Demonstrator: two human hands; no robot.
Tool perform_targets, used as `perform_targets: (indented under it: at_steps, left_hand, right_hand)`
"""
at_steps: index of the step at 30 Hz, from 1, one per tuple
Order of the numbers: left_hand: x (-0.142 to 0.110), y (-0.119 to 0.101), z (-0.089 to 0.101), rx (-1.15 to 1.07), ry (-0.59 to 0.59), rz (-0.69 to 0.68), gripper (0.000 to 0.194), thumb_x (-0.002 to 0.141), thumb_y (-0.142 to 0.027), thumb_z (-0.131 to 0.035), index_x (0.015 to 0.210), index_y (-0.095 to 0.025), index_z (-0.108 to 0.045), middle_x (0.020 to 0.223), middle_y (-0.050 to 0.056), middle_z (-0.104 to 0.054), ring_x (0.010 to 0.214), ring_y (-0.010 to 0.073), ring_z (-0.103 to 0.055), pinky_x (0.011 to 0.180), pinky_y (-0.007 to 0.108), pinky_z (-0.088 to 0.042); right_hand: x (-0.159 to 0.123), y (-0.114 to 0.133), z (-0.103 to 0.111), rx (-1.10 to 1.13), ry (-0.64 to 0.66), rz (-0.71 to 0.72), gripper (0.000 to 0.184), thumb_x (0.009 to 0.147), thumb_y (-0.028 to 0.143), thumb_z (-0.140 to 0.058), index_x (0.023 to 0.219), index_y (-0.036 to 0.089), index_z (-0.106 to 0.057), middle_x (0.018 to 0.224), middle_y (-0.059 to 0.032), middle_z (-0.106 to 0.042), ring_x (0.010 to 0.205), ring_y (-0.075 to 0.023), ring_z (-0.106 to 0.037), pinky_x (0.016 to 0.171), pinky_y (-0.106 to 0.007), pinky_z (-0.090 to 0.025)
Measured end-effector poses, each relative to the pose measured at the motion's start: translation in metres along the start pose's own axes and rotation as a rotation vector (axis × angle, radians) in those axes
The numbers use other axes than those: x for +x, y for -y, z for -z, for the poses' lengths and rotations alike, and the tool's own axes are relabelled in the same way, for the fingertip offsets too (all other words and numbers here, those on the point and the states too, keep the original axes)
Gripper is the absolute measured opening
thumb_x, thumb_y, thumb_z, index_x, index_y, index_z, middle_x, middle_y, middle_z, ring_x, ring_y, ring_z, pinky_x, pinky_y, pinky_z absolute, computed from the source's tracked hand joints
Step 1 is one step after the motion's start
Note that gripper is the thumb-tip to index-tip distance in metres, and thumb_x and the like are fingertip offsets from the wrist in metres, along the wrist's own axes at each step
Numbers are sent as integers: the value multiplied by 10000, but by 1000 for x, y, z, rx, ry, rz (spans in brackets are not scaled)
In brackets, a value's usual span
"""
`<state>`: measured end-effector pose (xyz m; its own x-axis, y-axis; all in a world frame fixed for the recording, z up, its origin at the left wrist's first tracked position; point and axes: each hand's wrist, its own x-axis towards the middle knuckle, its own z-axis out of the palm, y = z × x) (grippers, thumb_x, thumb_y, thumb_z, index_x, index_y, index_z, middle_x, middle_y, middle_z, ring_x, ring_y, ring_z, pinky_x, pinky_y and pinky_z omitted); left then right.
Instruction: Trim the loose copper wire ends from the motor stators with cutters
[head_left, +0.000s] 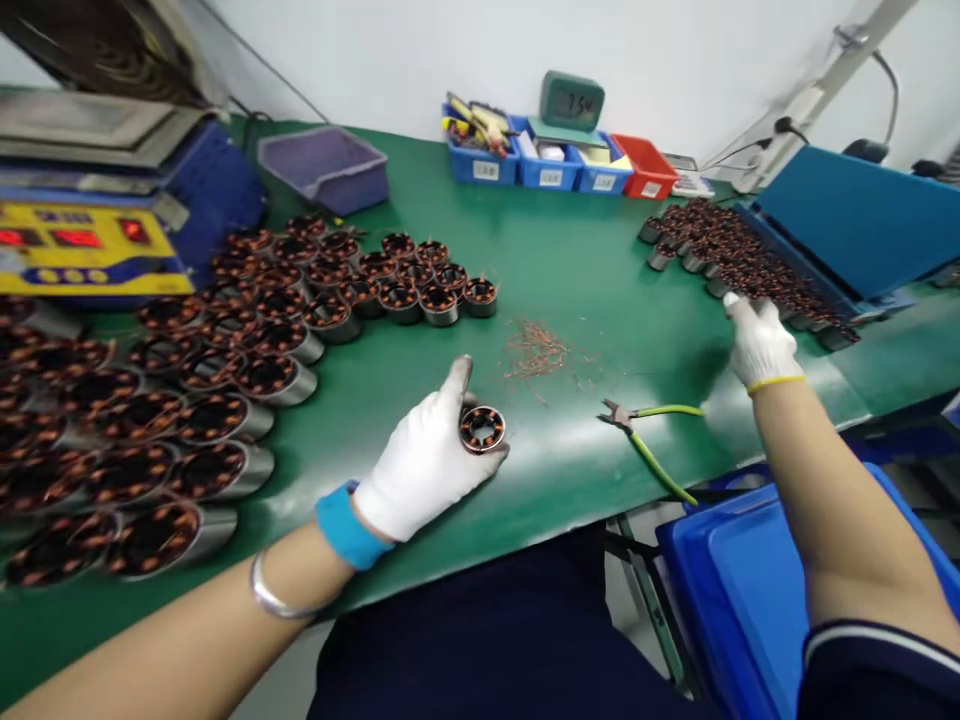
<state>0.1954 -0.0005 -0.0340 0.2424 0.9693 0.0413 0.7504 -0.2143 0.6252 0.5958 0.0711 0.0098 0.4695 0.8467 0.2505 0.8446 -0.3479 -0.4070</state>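
My left hand [431, 460], in a white glove with a blue wristband, is closed round a motor stator [482, 430] with copper windings inside a steel ring. Its open end faces up towards me. At the front edge of the group of stators [739, 255] on the right is my gloved right hand [763, 342]. Its fingertips are a little apart, and no stator shows between them; its underside is hidden. Between the hands lie cutting pliers [649, 430] with green handles, jaws pointing left. Copper wire clippings [536, 350] are scattered beyond my left hand.
Many larger-looking stators [217, 415] fill the left side. A yellow-fronted device [90, 250] and a purple bin [326, 170] stand behind them. Small blue bins [484, 168], a red bin [643, 168] and a clock [571, 100] line the wall. A blue tub [772, 590] sits below the table edge.
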Motion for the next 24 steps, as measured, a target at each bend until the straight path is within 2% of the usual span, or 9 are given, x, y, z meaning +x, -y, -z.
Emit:
perform_targets:
  at_steps: [3,6,8,11,13,16,18,20,24]
  left_hand:
    - [-1,-2,-1,-27,-26,-10,1010,714,-387,-636,1523,-58,-129,1127,137,-671,1001,294,-652,896,423,-509]
    - [-2,-9,1,-20,-13,53,1061,691,-413,-662,1533,-91,-103,1101,120,-678,954,283,-675,846,389,-522]
    - [-4,-13,4,26,5,110,1115,662,-459,-686,1540,-124,-86,1101,116,-674,938,293,-688,816,379,-528]
    - [-8,-13,14,64,72,116,1193,630,-508,-691,1548,-130,-28,1221,156,-624,1019,331,-675,839,389,-527]
    - [-9,-10,22,21,157,44,1219,620,-493,-685,1547,-106,6,1368,195,-533,1140,345,-623,908,395,-510]
    - [-9,-3,30,-101,292,-80,1098,671,-403,-631,1551,-123,-37,1411,156,-519,1161,282,-617,960,359,-490]
    - [-7,-2,32,-104,286,-66,993,702,-386,-606,1545,-145,-140,1265,110,-629,1061,257,-663,924,349,-506]
    - [-5,-2,32,-16,222,-18,1042,653,-467,-666,1530,-139,-208,1203,114,-646,1063,299,-654,913,380,-511]
    - [-2,2,31,82,203,-84,1266,476,-575,-766,1519,-100,-229,1412,190,-481,1252,373,-523,1024,426,-450]
  right_hand:
    - [-77,43,15,130,251,170,607,809,551,-582,1319,225,-531,1229,-113,-650,1057,-220,-644,921,-375,-505]
    - [-153,96,12,180,694,416,651,708,567,-701,1248,224,-581,1157,-87,-669,1001,-225,-653,877,-378,-511]
    - [-181,126,3,104,735,439,603,657,622,-719,1118,242,-641,1016,-57,-696,907,-226,-662,815,-374,-498]
    - [-191,150,-12,42,762,458,519,619,652,-725,940,250,-661,904,-34,-702,814,-226,-653,698,-340,-464]
    - [-189,154,-19,75,783,467,488,610,631,-740,893,242,-655,876,-30,-704,778,-210,-645,650,-313,-441]
    - [-185,152,-21,131,816,473,480,595,575,-774,913,233,-663,848,-19,-700,729,-171,-626,627,-284,-430]
    - [-184,150,-20,138,847,476,484,587,535,-792,943,231,-671,827,-7,-688,702,-151,-610,624,-272,-431]
    - [-181,148,-18,148,874,474,479,584,507,-800,953,229,-674,806,2,-677,684,-138,-598,619,-263,-430]
    - [-176,143,-18,186,897,465,466,578,492,-808,943,235,-673,840,9,-686,702,-132,-598,622,-253,-423]
